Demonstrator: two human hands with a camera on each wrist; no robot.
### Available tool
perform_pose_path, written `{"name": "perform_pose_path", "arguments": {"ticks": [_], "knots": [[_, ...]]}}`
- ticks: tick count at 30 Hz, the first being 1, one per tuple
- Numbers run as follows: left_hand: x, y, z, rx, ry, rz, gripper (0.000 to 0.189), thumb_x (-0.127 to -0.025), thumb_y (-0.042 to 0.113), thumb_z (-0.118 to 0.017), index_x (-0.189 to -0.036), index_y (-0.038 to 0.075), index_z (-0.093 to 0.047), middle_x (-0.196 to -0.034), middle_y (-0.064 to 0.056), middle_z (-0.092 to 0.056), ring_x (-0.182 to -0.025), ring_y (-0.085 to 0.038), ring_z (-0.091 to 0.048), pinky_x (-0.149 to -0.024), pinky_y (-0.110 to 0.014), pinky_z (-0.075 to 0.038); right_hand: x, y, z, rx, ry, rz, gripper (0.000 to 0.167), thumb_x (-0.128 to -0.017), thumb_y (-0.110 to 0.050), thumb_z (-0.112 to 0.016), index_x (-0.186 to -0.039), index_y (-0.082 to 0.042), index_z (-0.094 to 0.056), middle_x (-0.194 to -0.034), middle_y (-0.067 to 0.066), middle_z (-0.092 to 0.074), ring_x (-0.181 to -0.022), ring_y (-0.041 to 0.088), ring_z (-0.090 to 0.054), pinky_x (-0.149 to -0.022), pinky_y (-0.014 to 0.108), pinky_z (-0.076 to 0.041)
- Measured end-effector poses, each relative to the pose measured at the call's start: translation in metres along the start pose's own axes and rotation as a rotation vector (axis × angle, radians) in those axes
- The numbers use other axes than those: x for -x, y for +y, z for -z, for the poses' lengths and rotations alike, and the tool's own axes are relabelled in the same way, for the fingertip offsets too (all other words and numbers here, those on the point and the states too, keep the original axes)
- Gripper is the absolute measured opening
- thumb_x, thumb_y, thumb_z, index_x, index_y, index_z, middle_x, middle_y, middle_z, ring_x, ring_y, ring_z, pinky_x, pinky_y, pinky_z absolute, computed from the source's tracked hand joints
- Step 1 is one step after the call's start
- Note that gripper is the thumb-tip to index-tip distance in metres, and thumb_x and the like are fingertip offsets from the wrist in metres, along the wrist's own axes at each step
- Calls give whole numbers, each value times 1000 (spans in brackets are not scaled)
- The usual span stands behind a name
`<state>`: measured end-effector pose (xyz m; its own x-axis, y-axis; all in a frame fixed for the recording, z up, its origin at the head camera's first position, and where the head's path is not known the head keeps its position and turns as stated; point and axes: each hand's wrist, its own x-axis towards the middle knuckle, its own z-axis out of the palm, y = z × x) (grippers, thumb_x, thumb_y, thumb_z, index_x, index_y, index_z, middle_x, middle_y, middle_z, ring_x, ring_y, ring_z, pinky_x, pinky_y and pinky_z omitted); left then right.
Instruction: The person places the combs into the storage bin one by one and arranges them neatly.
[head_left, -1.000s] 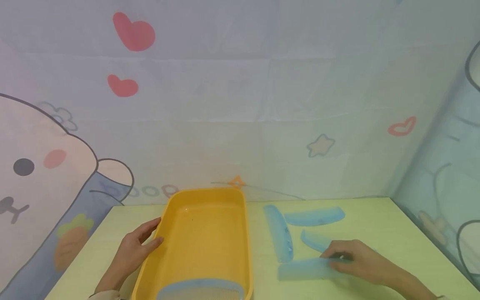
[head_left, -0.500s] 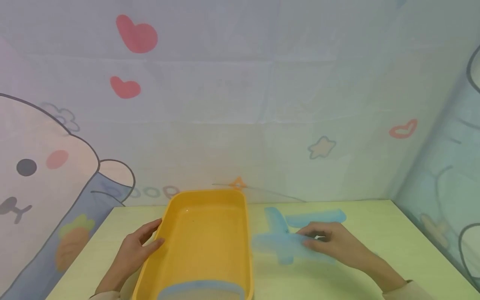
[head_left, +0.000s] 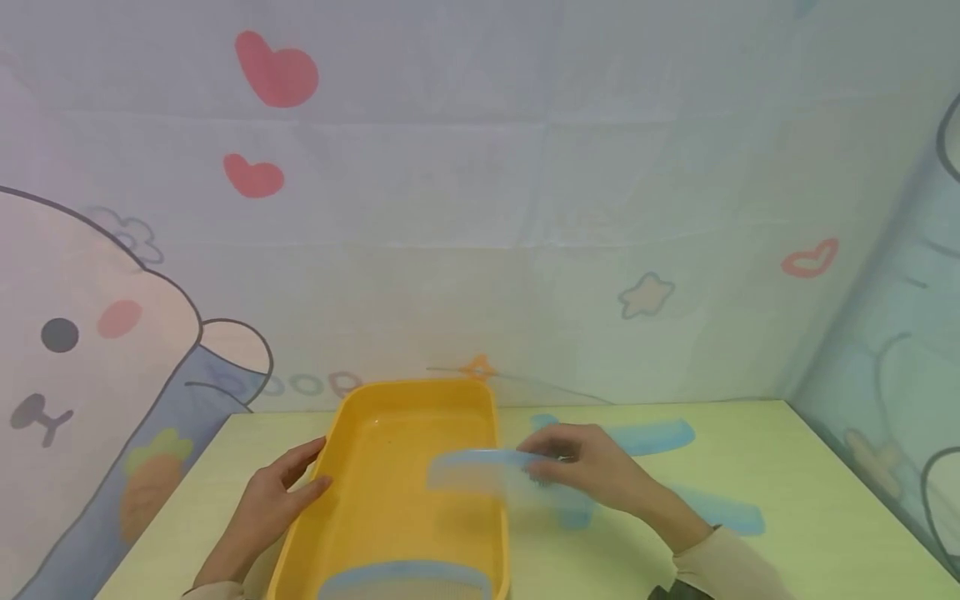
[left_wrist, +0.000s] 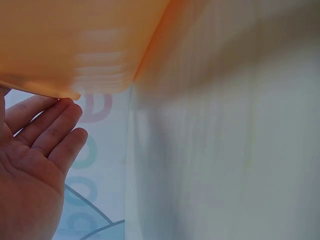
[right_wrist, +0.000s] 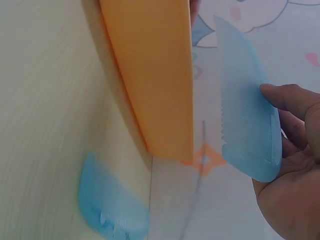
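Note:
My right hand (head_left: pixel 600 467) pinches a translucent blue comb (head_left: pixel 468 468) between thumb and fingers. The comb is lifted, its left part over the right wall of the yellow tray (head_left: pixel 501 525). In the right wrist view, the thumb presses the near face of this comb (right_wrist: pixel 247 100), its teeth facing left. My left hand (head_left: pixel 273 500) holds the tray's left rim, thumb over the inner side and fingers outside; in the left wrist view those fingers (left_wrist: pixel 50 122) touch the tray's edge (left_wrist: pixel 45 91). Another blue comb (head_left: pixel 405 570) lies at the tray's near end.
Several blue combs lie on the pale table (head_left: pixel 825 508) right of the tray: an upright-lying one (head_left: pixel 574 510) partly behind my hand, one farther back (head_left: pixel 656 437), and one (head_left: pixel 723 510) partly covered by my forearm. A patterned cloth (head_left: pixel 450 208) hangs behind.
My right hand has lifted a comb from the right side of the table and carried it left to the tray's right edge. My left hand stays on the rim.

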<state>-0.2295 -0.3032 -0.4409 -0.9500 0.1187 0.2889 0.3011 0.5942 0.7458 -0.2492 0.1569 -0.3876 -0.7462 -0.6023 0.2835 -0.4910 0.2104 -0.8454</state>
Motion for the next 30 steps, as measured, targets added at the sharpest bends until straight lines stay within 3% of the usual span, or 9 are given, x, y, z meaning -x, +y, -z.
{"name": "perform_pose_path", "arguments": {"ticks": [9, 14, 21, 30], "knots": [[0, 0, 0, 19, -8, 10, 62, -102, 17, -75, -155, -5, -50, -156, -28, -49, -139, -53, -49, -108, -54, -50, -29, -8, -27, -20, -31, 47, 19, -104, -12, -72, -120, -6, -77, -105, 6, -78, -89, 25, -75, -82, 37, -66], [0, 1, 0, 28, -9, 20, 62, -102, 15, -75, -155, -4, -50, -156, -28, -49, -140, -53, -48, -107, -52, -51, -41, -13, -43, -23, -37, 17, 18, -102, -11, -75, -118, -6, -78, -102, 3, -78, -86, 17, -75, -80, 34, -66], [1, 2, 0, 22, -5, 18, 62, -102, 16, -76, -154, -5, -51, -156, -27, -50, -140, -51, -49, -109, -52, -50, -53, -19, -61, -85, -62, -35, 16, -101, -8, -74, -116, -2, -77, -100, 5, -76, -86, 17, -73, -78, 32, -66], [0, 1, -1, 16, 0, 17, 61, -101, 15, -76, -154, -4, -51, -155, -26, -51, -140, -51, -50, -109, -52, -50, -66, -16, -79, -85, -94, -11, 16, -101, -8, -75, -115, -2, -77, -99, 5, -77, -86, 12, -73, -80, 27, -64]]}}
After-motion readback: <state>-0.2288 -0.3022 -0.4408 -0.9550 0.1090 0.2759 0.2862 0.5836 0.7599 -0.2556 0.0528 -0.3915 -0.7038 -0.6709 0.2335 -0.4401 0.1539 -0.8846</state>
